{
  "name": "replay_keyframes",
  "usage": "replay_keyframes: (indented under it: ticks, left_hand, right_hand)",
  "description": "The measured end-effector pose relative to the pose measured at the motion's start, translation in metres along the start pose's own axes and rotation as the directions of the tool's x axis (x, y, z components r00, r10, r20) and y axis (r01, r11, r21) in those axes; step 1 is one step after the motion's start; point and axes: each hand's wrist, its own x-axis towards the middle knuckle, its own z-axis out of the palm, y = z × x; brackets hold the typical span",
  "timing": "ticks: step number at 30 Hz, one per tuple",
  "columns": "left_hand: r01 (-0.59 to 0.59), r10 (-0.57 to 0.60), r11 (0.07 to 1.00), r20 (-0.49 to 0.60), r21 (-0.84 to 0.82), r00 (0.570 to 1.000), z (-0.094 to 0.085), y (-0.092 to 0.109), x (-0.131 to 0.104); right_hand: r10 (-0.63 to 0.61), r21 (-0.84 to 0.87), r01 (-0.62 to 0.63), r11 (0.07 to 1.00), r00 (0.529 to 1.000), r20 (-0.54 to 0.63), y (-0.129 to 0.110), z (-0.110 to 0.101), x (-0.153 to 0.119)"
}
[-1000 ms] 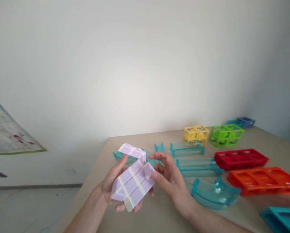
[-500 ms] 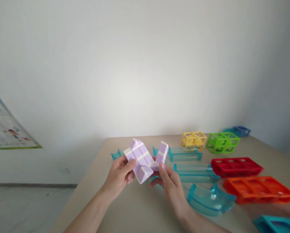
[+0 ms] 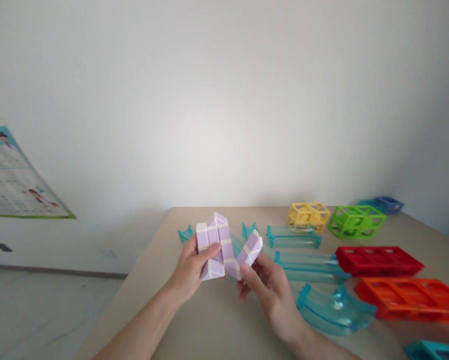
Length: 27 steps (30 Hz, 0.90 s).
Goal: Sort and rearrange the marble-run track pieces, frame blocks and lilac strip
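A lilac-and-white folding snake puzzle (image 3: pixel 226 246) is held up above the table between both hands. Its left part is folded into a flat block of several wedges, and a short end sticks up to the right in a V. My left hand (image 3: pixel 192 265) grips the block at its left side, thumb across the front. My right hand (image 3: pixel 264 280) pinches the short right end near its base, thumb in front. The fingers behind the puzzle are partly hidden.
Clear teal track pieces (image 3: pixel 310 267) lie on the table (image 3: pixel 149 280) right of my hands. Beyond them are a yellow frame (image 3: pixel 308 216), a green frame (image 3: pixel 356 221), a red frame (image 3: pixel 380 260) and an orange frame (image 3: pixel 412 297). A poster (image 3: pixel 21 180) hangs on the wall.
The snake puzzle has turned so its block stands more upright. Its right end now leans further right, and my right hand has shifted slightly right and down. The view has moved a little left.
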Motion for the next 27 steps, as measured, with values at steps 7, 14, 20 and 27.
replay_keyframes:
  ticks: [7, 14, 20, 27]
  left_hand:
    - [0.101, -0.094, 0.994, 0.123, -0.052, 0.988, -0.001, 0.003, 0.001]
    - [-0.043, 0.041, 0.999, 0.114, 0.016, 0.993, -0.002, 0.002, -0.003]
    - [-0.123, 0.114, 0.983, 0.074, 0.137, 0.991, -0.007, 0.001, -0.006]
    - [-0.166, 0.162, 0.971, 0.040, 0.171, 0.986, -0.010, 0.004, -0.002]
  right_hand:
    - [-0.128, -0.167, 0.134, 0.977, 0.991, 0.045, 0.004, -0.003, -0.001]
    - [-0.141, -0.241, 0.134, 0.961, 0.990, -0.009, 0.001, -0.002, -0.002]
    - [0.013, -0.102, -0.018, 0.995, 0.999, -0.052, 0.005, 0.002, 0.001]
    - [0.115, -0.017, -0.115, 0.993, 0.993, -0.010, 0.009, -0.001, 0.005]
